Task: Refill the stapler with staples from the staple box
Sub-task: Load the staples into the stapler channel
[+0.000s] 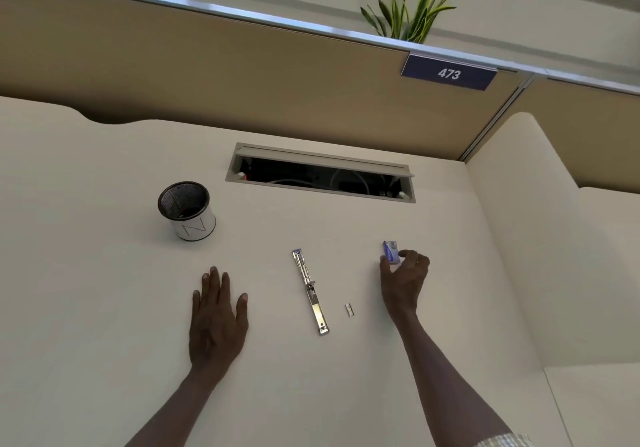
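Observation:
The metal stapler (310, 291) lies swung fully open in a long straight line at the middle of the cream desk (104, 273). A short strip of staples (349, 310) rests just right of its near half. Further right stands a small blue and white staple box (390, 252), with the thumb and fingers of my right hand (403, 282) closed around its lower end. My left hand (217, 322) lies flat on the desk, palm down and fingers spread, to the left of the stapler and holding nothing.
A mesh pen cup (188, 210) with a white band stands at the back left. An open cable slot (320, 174) is cut into the desk behind the stapler. A tan partition (242, 72) with a sign reading 473 (449, 73) closes the back.

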